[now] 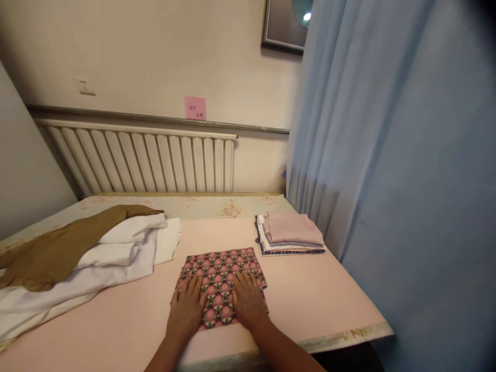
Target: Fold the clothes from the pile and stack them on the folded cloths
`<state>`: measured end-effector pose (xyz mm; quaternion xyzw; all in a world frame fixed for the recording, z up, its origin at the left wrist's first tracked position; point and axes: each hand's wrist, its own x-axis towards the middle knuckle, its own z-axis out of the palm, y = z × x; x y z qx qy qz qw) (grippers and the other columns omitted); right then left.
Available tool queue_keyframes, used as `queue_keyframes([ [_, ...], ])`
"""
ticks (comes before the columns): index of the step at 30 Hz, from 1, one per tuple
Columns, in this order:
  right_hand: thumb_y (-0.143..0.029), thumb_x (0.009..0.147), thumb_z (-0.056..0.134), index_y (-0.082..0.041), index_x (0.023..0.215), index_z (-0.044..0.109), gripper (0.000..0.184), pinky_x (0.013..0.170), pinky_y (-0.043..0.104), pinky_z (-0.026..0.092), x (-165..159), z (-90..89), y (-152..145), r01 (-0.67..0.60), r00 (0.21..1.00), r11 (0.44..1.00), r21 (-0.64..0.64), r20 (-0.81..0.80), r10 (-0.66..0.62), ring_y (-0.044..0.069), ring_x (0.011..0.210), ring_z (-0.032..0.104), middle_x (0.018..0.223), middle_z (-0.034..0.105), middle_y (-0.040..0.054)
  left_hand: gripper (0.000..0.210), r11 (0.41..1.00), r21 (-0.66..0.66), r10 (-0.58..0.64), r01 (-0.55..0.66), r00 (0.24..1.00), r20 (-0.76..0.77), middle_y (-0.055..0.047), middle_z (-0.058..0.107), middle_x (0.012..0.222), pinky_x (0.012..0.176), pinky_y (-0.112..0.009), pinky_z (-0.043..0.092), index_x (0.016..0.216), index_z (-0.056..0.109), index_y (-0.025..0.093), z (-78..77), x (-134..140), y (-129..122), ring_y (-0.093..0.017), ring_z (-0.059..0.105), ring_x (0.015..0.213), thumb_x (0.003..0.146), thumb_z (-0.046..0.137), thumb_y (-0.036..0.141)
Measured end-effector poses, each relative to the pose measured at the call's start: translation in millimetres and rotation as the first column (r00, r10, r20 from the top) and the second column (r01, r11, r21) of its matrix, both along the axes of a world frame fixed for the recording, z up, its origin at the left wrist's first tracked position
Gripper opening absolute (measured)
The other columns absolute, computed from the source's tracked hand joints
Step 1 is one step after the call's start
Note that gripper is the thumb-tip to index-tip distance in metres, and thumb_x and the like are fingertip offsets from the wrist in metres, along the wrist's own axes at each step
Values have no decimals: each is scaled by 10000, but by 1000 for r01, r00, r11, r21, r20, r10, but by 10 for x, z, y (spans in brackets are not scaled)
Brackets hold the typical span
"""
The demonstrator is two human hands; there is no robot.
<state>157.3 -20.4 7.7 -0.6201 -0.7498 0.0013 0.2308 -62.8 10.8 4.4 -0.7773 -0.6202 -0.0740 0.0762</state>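
A folded cloth (219,284) with a pink and dark flower pattern lies on the pink table cover (310,289) in front of me. Flat on its left part rests my left hand (188,302), fingers stretched out. My right hand (248,299) presses on the right part of the same cloth, its fingers also extended and pointing away from me. Neither hand grips the fabric; both palms hide some of its side edges.
A stack of folded cloths (294,230), pink on top, sits at the back right. Loose brown fabric (77,243) lies over white fabric (127,258) at the left. A blue curtain (387,181) hangs along the right; a radiator (155,160) stands behind the table.
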Motion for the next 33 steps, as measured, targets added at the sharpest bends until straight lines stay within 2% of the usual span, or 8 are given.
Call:
queue_keyframes([
  [6,-377,984,377,-238,1392,490,446,1169,440,190,-1,-32,25,6,1000,1000,3,6,-6,232,1377,369,1472,469,41,560,999,-31,36,-37,999,-33,-56,264,1592,1125,-539,237,1481,363,213,-49,-193,22,-294,213,1464,961,244,384],
  [11,-371,980,388,-249,1398,480,444,1164,431,207,2,-13,10,0,1000,1000,13,14,0,222,1376,369,1477,463,36,545,999,-33,-24,23,998,-50,-45,257,1596,1139,-533,209,1481,359,225,-98,-301,44,-265,167,1480,968,225,348],
  [16,-366,967,424,-254,1374,508,431,1165,435,200,-1,-37,17,10,1000,999,31,-12,-9,227,1364,387,1447,499,35,524,999,-29,-41,40,998,-39,-48,285,1587,1137,-540,213,1460,401,243,-112,-305,38,-269,191,1474,958,276,323],
  [21,-372,969,421,-252,1386,498,440,1169,430,190,1,-75,28,5,1000,999,39,-10,-5,226,1369,384,1461,483,32,532,1000,1,0,0,1000,10,-58,311,1575,1136,-520,238,1462,398,218,-98,-286,27,-255,227,1465,973,252,369],
  [27,-365,969,423,-261,1389,498,438,1161,435,204,2,-76,24,5,1000,999,44,-7,-5,229,1364,390,1445,501,33,497,999,22,-43,43,999,12,-61,342,1560,1125,-547,250,1410,480,240,-109,-304,10,-262,249,1458,968,269,325],
  [33,-356,963,434,-247,1387,506,443,1155,443,215,2,-78,25,5,1000,999,42,2,-5,237,1363,395,1448,497,50,510,999,41,-20,19,999,30,-61,354,1554,1126,-534,261,1438,439,226,-139,-312,16,-260,257,1454,963,287,337],
])
